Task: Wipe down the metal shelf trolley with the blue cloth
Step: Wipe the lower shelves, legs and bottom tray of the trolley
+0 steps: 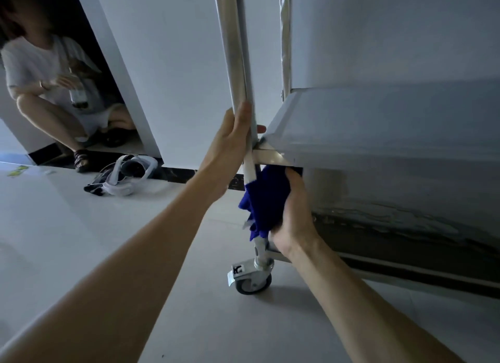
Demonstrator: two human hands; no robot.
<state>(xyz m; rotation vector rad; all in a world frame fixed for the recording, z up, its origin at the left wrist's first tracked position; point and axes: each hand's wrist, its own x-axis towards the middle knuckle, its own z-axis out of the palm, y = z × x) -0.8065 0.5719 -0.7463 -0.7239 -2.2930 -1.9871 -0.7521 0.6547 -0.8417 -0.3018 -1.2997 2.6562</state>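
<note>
The metal shelf trolley [378, 124] fills the right half of the head view, with a round upright post [235, 51] at its near corner. My left hand [232, 140] is wrapped around that post just above the middle shelf. Below the shelf, my right hand [292, 216] presses the bunched blue cloth [263, 197] against the lower part of the post. The cloth covers the post there. A grey caster wheel [253, 281] with a brake tab stands on the floor under the post.
A person in a white shirt [51, 89] crouches in a doorway at the far left, holding a bottle. A white headset with straps [125, 177] lies on the pale tiled floor [108, 254] by the dark skirting. A white wall stands behind the trolley.
</note>
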